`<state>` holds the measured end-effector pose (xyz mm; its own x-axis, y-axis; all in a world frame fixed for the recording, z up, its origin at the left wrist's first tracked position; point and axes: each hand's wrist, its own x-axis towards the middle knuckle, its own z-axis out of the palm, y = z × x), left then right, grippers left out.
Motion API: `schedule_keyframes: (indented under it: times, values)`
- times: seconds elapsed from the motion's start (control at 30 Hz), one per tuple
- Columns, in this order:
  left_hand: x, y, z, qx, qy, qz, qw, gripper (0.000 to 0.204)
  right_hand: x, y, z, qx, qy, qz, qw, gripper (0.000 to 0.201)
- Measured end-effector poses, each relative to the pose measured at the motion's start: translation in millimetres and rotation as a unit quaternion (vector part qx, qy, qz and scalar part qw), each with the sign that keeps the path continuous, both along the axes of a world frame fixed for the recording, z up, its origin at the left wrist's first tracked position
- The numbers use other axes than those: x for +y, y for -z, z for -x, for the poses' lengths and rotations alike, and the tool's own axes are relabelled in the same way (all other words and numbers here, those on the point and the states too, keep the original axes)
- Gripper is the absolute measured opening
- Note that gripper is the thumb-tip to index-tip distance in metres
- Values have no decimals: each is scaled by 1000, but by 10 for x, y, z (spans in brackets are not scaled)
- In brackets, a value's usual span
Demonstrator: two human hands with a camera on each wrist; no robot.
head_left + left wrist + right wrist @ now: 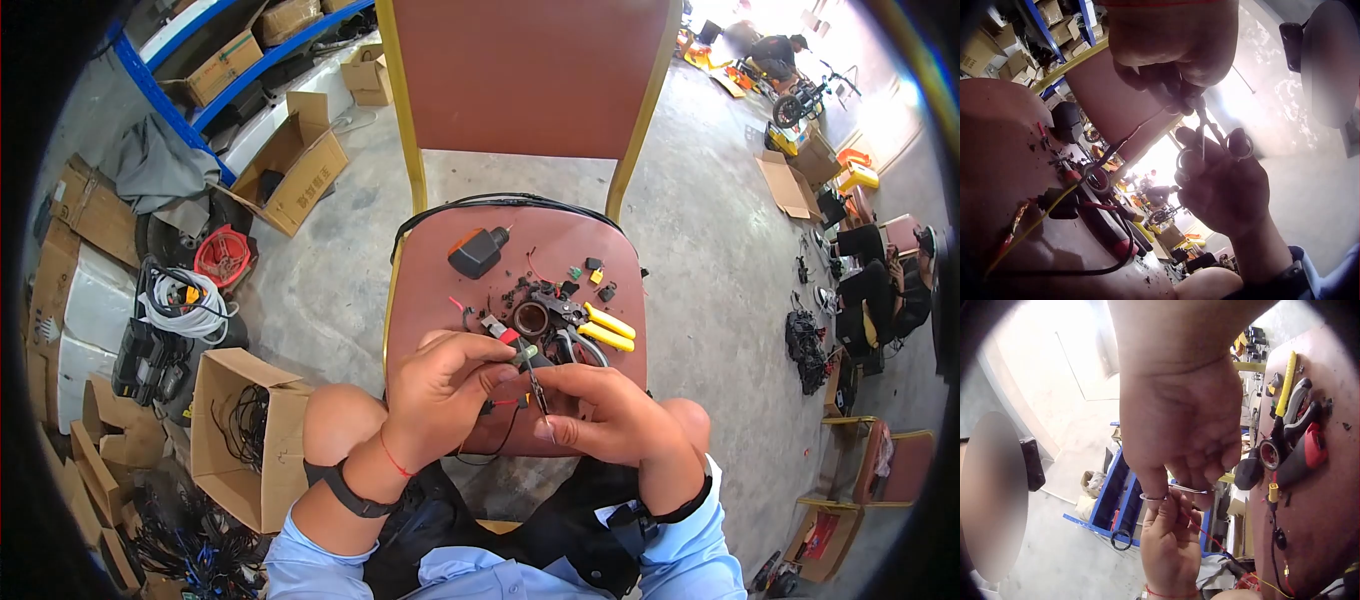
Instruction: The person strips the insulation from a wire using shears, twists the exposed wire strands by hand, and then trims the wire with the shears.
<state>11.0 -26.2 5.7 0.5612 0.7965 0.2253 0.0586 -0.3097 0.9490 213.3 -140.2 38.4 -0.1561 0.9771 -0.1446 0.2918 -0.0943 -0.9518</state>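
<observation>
My right hand [620, 415] grips a small pair of scissors [1202, 134], with its thumb and a finger in the ring handles. My left hand [435, 385] pinches a thin wire [1124, 139] close to the scissors' blades. From those fingertips the wire runs down toward the chair seat, where a yellow wire [1054, 204] and a black cable lie. The blades meet the left fingertips, which hide the wire's end. Ahead of both hands on the seat are a roll of tape [531, 319], yellow-handled pliers [607, 328] and a red-and-black tool [1302, 452].
The red chair seat [425, 290] also carries a black-and-orange block [478, 252], small yellow connectors [597, 276] and dark scraps. An open carton [285, 415] holding cables stands left of my knee. Blue shelving [165, 95] is at the far left. People sit off to the right.
</observation>
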Motion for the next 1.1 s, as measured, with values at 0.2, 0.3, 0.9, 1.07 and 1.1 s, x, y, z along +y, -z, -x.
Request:
schedule_keyframes:
  times: [0.2,0.3,0.9,1.07,1.1]
  values:
    - [52,-109,-5,19,6,-153,988,19,9,-9,14,-10,-2,-13,1000,58]
    - [69,-145,0,33,7,-213,977,19,11,33,12,-23,-3,-35,999,58]
    - [66,-170,37,56,-3,-221,974,15,8,60,127,-140,27,-158,977,42]
    - [61,-169,45,62,-3,-200,978,12,10,70,117,-143,19,-148,978,40]
    - [62,-168,46,61,-3,-200,978,12,10,70,116,-144,18,-145,979,41]
